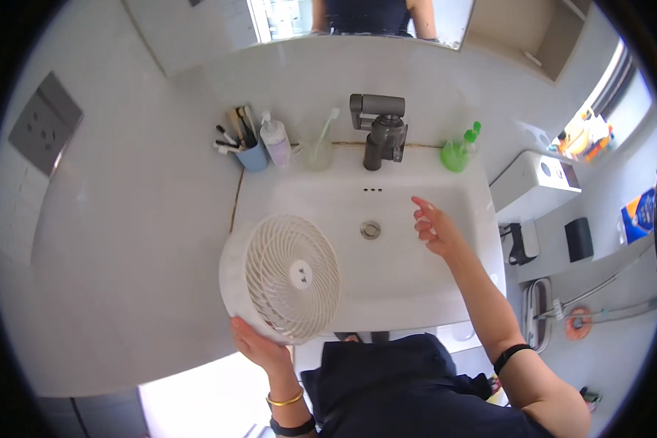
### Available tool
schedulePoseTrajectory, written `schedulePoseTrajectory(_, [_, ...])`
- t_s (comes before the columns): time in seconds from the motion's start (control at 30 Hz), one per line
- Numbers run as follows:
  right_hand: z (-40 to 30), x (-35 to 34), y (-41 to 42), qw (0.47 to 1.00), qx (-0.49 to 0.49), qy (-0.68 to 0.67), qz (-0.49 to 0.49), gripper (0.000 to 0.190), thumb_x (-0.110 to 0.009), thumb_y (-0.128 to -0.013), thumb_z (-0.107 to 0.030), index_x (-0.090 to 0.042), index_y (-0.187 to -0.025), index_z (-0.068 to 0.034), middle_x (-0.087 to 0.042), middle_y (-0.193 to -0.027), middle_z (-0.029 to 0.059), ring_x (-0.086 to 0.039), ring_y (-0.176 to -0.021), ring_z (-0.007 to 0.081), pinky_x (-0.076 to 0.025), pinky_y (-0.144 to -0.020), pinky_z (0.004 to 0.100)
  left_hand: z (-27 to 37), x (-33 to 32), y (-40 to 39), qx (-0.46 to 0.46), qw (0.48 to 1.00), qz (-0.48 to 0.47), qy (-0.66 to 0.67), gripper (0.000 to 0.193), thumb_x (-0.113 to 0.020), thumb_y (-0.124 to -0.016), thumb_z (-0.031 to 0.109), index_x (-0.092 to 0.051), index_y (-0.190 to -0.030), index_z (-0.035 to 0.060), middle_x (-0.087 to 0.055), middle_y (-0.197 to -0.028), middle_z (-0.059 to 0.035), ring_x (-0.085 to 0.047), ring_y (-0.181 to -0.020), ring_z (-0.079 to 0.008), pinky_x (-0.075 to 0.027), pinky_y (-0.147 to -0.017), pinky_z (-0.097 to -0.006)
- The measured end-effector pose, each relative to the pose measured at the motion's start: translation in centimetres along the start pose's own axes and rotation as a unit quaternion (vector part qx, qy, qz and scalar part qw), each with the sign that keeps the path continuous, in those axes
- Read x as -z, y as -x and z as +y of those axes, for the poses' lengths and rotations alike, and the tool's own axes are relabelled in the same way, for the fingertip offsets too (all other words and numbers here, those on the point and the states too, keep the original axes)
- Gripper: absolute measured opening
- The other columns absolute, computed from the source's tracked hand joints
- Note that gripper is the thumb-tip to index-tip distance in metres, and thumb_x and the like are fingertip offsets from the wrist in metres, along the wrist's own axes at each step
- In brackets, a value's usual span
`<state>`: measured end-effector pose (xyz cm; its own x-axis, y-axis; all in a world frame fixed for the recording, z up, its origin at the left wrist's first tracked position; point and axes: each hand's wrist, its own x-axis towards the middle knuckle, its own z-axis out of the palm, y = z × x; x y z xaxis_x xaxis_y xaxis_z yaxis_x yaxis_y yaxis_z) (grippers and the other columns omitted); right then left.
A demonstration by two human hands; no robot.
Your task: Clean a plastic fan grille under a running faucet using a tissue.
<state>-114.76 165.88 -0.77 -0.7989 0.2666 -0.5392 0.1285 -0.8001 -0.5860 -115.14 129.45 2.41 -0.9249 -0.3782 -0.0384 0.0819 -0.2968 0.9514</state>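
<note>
My left hand (260, 344) grips the lower rim of a round white plastic fan grille (328, 290) with spiral slats. A deep white rim surrounds the slats, and a small dark mark sits on the hub. The grille is tilted over the left part of the white washbasin (399, 290). Over the basin's right side, my right hand (437, 227) holds nothing; its index finger points out and the others are loosely bent. Between the hands lies the metal drain (370, 230). A dark grey faucet (384, 131) stands behind it.
Along the back ledge stand a blue cup (253, 157) of toothbrushes, a white pump bottle (276, 141), a clear cup (320, 156) with a toothbrush, and a green soap bottle (455, 155). A mirror (284, 19) hangs above. At right is a white wall-mounted box (525, 180).
</note>
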Motion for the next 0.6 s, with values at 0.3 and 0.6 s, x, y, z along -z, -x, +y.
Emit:
schedulePoseTrajectory(0.3, [-2.8, -7.0, 2.3, 0.98, 0.055, 0.189, -0.03, 0.055, -0.042, -0.091, -0.054, -0.03, -0.055, -0.015, -0.03, -0.053, -0.0023, -0.023, -0.043, 0.0094, -0.015, -0.04, 0.0244, -0.1, -0.2, 1.1, -0.052, 0.999, 0.008, 0.011, 0.034, -0.04, -0.098, 0.031, -0.053, -0.09, 0.0, -0.056, -0.088, -0.0049, -0.049, -0.079, -0.0102, -0.04, -0.072, -0.023])
schedulePoseTrajectory(0.6, [3.5, 2.7, -6.0, 0.98, -0.049, 0.162, 0.105, 0.044, -0.045, -0.091, -0.051, -0.041, -0.063, -0.017, -0.034, -0.052, -0.0043, -0.029, -0.041, 0.0089, -0.019, -0.036, 0.0241, -1.5, -0.7, 1.3, -0.058, 0.998, 0.001, 0.032, 0.033, -0.042, -0.098, 0.028, -0.054, -0.086, 0.0002, -0.056, -0.082, -0.0005, -0.046, -0.075, -0.0055, -0.038, -0.068, -0.0202])
